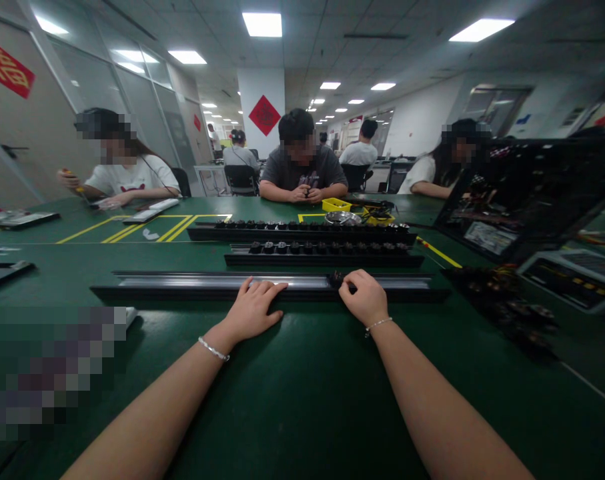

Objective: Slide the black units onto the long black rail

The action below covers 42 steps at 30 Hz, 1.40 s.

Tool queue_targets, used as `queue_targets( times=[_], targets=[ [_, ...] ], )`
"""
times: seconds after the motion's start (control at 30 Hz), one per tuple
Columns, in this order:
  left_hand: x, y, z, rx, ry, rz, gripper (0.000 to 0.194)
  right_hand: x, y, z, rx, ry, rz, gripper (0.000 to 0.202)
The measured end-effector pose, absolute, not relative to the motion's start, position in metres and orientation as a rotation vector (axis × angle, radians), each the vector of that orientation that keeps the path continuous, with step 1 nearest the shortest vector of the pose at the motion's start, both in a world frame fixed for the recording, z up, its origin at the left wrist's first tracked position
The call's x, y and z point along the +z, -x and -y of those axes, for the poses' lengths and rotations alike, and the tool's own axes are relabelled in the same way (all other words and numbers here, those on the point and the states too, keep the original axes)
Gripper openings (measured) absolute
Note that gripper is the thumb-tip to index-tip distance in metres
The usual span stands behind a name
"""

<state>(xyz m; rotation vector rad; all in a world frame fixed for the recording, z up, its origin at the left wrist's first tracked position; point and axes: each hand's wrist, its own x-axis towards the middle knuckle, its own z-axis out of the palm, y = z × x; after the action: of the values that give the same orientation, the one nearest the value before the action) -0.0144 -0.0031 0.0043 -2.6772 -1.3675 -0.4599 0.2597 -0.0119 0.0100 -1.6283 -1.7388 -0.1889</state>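
Observation:
A long black rail (157, 283) with a pale, shiny inner channel lies across the green table in front of me. My left hand (255, 308) rests on its near edge around the middle, fingers spread and holding nothing. Farther right, my right hand (365, 295) has its thumb and index finger pinched at a small dark part (336, 279) sitting in the channel. Fingertips partly hide that part. Behind are two more black rails, a shorter one (325, 259) and a longer one (302, 233), both carrying rows of small dark round parts.
An open black case (512, 200) stands at the right, beside a grey box (572, 277) and a heap of dark parts (519, 310). Yellow trays (336, 205) and a round metal dish (343, 218) lie beyond the rails. Several people sit around the table and behind it.

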Motion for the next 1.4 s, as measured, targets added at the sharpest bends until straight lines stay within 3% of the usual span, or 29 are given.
queue_targets(
  times=[0.2, 0.43, 1.4],
  targets=[
    [0.004, 0.014, 0.004, -0.473, 2.673, 1.373, 0.059, 0.009, -0.248, 0.008, -0.221, 1.736, 1.651, 0.039],
    [0.004, 0.013, 0.004, -0.462, 2.675, 1.379, 0.059, 0.009, -0.241, 0.008, -0.164, 1.778, 1.622, 0.026],
    [0.006, 0.014, 0.004, -0.467, 2.690, 1.377, 0.058, 0.011, -0.246, 0.009, -0.142, 1.859, 1.550, 0.022]
  ],
)
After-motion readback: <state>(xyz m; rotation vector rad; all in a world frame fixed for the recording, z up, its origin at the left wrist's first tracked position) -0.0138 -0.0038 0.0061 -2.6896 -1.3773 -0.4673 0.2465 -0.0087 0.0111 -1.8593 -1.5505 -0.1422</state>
